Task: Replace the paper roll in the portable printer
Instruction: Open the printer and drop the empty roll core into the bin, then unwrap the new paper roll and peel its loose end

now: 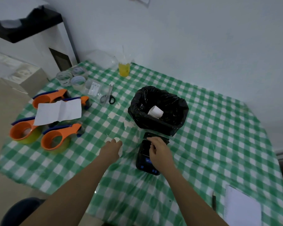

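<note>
Your right hand sits over the black portable printer just right of the frame's centre, fingers curled down at the edge of its open paper bay; whether they pinch anything there you cannot tell from this view. The printer's lid is flipped back toward the upper side, touching the foot of the small bin lined with a black bag. Inside that bin lies a white paper roll, tilted against the liner.

Your left hand rests low over the green-and-white checked tablecloth, just left of the printer and apart from it. Its fingers are bunched together around something small and white — too blurred to name.

Toward the left of the frame stand four orange tape dispensers, and a creased white sheet of paper lies across them. Above them, in the upper left of the table, are several clear tape rolls, and beside those a pair of scissors with grey and black handles. Further up, near the wall, a clear plastic cup holds a yellow drink.

In the lower right corner a white notepad lies at the table's edge, with a dark pen just to its left — the two do not touch.
</note>
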